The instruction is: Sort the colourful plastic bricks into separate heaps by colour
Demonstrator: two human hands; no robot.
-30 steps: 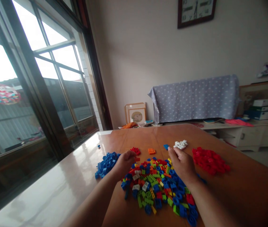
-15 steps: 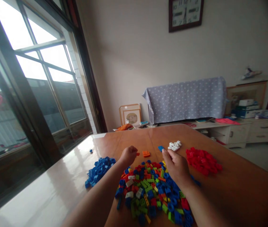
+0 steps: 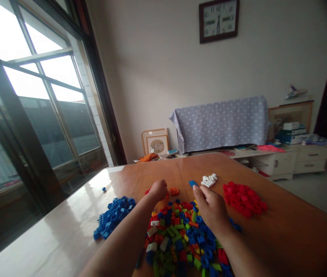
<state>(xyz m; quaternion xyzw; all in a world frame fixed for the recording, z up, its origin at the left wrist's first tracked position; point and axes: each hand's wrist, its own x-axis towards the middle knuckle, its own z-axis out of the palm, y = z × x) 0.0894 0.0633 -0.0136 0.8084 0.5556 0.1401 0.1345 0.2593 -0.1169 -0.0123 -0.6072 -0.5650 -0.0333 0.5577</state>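
My left hand (image 3: 159,190) is closed, fingers curled down over the table beside a studded orange brick (image 3: 174,191). An orange edge (image 3: 167,194) shows by its fingers; what they hold is hidden. Some red-orange pieces (image 3: 147,191) show behind that wrist. My right hand (image 3: 213,204) is closed, thumb on top, with a blue brick (image 3: 192,184) sticking out at the thumb tip. Below and between both hands spreads a mixed heap of toy bricks (image 3: 177,231) in blue, green, red, orange, yellow and white.
A blue brick pile (image 3: 114,216) lies left of my left forearm, with one small blue piece (image 3: 103,189) beyond it. White bricks (image 3: 209,180) lie past my right hand and a red pile (image 3: 244,198) to its right. The glossy wooden table (image 3: 284,227) stands before a low cabinet (image 3: 284,163).
The view has shifted slightly to the right. My left hand has moved a little rightward toward the orange brick, uncovering red-orange pieces behind it. My right hand has hardly moved over the table.
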